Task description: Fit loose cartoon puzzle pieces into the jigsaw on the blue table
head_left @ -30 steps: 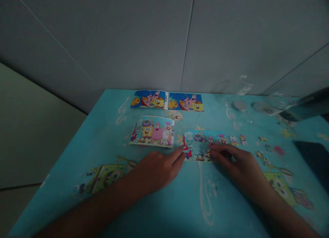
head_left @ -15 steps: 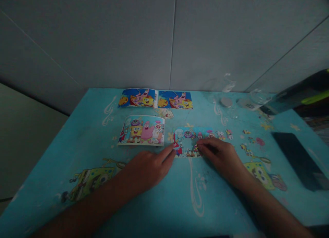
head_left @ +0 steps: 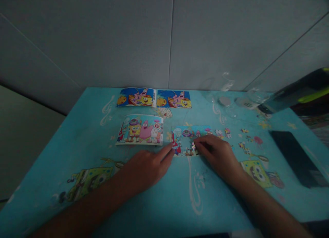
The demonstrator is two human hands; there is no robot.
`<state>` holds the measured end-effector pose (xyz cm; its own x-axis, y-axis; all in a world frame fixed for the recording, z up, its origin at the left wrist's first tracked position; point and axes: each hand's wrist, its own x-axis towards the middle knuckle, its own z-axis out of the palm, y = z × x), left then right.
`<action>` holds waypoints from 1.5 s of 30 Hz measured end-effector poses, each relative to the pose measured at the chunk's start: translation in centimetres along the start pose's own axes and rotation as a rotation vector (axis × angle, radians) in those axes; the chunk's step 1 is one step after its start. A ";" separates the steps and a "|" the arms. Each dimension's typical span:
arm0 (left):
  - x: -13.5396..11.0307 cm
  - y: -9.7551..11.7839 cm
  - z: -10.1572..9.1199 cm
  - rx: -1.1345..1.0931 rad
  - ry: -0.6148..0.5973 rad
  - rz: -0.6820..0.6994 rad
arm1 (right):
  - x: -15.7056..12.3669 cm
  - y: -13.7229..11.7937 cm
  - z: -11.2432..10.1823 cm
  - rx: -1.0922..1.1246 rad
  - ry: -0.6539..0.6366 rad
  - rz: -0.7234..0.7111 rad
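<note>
The right hand (head_left: 216, 150) is leaning in over the puzzle (head_left: 180, 138), its thumb and index finger pinching a small pale piece (head_left: 193, 146) at their tips. The piece is poking out to the left of those fingertips — over the puzzle's gap, just above the row of figures along the bottom edge. Whether it is touching the puzzle's base, I cannot tell.

The left hand (head_left: 151, 166) is reaching in from the other side, holding nothing. Its index finger is stretching out to the puzzle's left edge, with a narrow space between it and the finger or thumb below. The piece is lying well to the right of that fingertip.

Beyond the right hand, loose pieces (head_left: 227, 133) are lying on the tablecloth (head_left: 159, 210), some near the puzzle's right end, others farther right. The picture card (head_left: 147, 133) is sitting left of the puzzle, curling slightly — and behind it, two blue pictures (head_left: 136, 96) are lying side by side near the wall (head_left: 115, 42). A dark slab (head_left: 295, 157) is resting at the far right.
</note>
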<state>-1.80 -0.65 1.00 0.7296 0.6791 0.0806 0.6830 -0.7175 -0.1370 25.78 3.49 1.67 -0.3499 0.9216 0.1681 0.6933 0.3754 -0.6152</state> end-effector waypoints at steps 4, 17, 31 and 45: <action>0.0 0.0 0.1 -0.004 -0.018 -0.006 | 0.1 -0.3 0.1 -0.023 0.000 -0.044; -0.1 -0.1 0.0 -0.016 0.014 0.010 | 0.2 -0.1 0.0 -0.123 -0.040 -0.133; -0.1 -0.1 -0.1 0.017 0.003 0.015 | 0.2 -0.1 -0.4 -0.005 -0.064 -0.130; -0.2 -0.1 0.1 0.008 0.021 0.014 | 0.0 -0.3 -0.4 -0.077 -0.095 -0.131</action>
<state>-1.99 -0.70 0.91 0.7395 0.6658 0.0991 0.6726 -0.7254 -0.1461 25.87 3.47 2.18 -0.4961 0.8521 0.1672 0.6827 0.5017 -0.5312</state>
